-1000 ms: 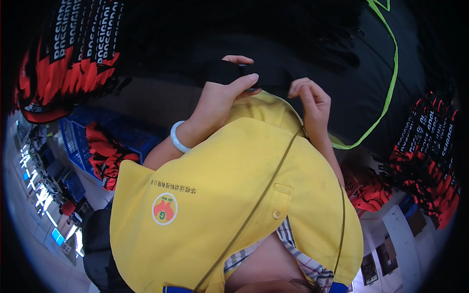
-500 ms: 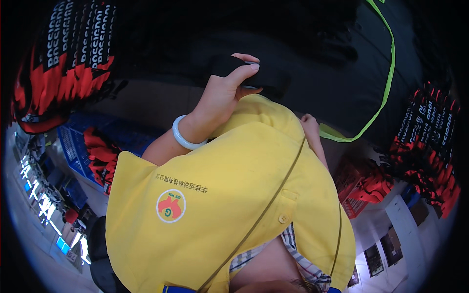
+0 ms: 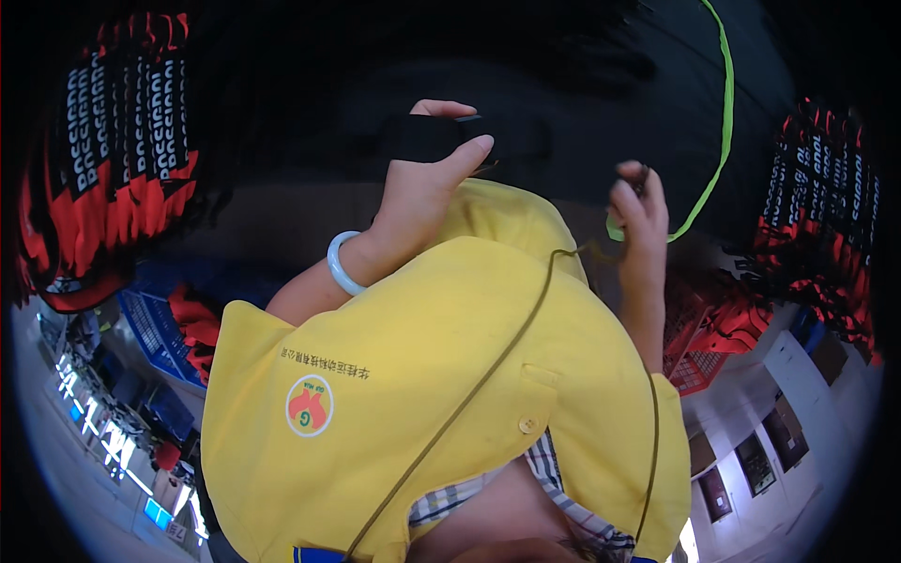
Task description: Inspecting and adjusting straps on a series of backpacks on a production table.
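Note:
My left hand [image 3: 427, 178], with a pale bangle [image 3: 343, 264] at the wrist, grips a flat black piece [image 3: 418, 139] between thumb and fingers. Its kind is lost against the dark surface behind it. My right hand [image 3: 642, 208] is raised to the right of it, fingers curled round something small and dark that I cannot make out. A brown cord [image 3: 488, 385] loops down over my yellow top [image 3: 422, 328] and runs toward the right hand. Beside that hand, a bright green strip [image 3: 723, 141] curves over the dark work surface [image 3: 563, 178].
Black and red pieces with pale lettering are stacked at the far left [image 3: 122, 141] and at the right [image 3: 821, 206]. Below the left stack stands a blue crate [image 3: 155, 324] with red pieces. Near my right forearm, a red crate [image 3: 693, 366] also holds red pieces.
My right hand has come up from beside my body and now shows its curled fingers. The cord's upper end has shifted toward it. My left hand keeps its grip, slightly turned.

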